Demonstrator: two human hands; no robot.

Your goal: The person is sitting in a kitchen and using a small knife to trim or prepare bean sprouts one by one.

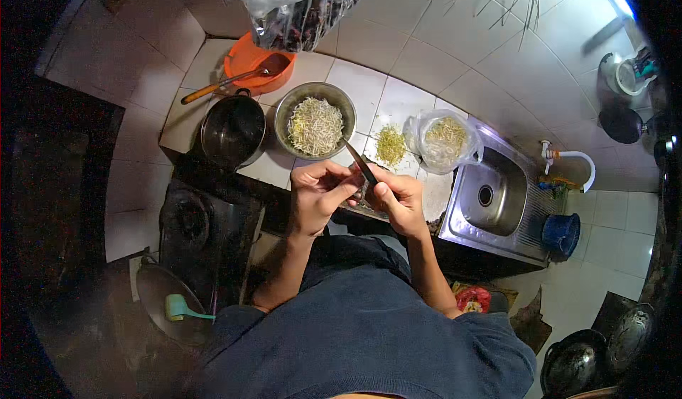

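My right hand [400, 199] grips a knife [358, 156], its dark blade slanting up and left towards a metal bowl [347, 100]. Bean sprouts [315, 124] are heaped in that bowl. Close beside the knife is my left hand [319, 199], with thumb and fingers drawn together; whether they pinch something small cannot be made out. Beyond my right hand, a small pile of greenish-yellow sprout trimmings [390, 146] lies on the white tiled counter [351, 82]. Right of the pile sits a clear plastic bag [430, 156] with more sprouts [447, 133] inside.
A dark pot [233, 130] and an orange basin [248, 82] with a wooden-handled utensil [218, 85] stand at left. Below them is a black stove [194, 228]. On the right are a steel sink [493, 186], a white tap [578, 156] and a blue container [561, 235]. A plastic bag [293, 4] hangs overhead.
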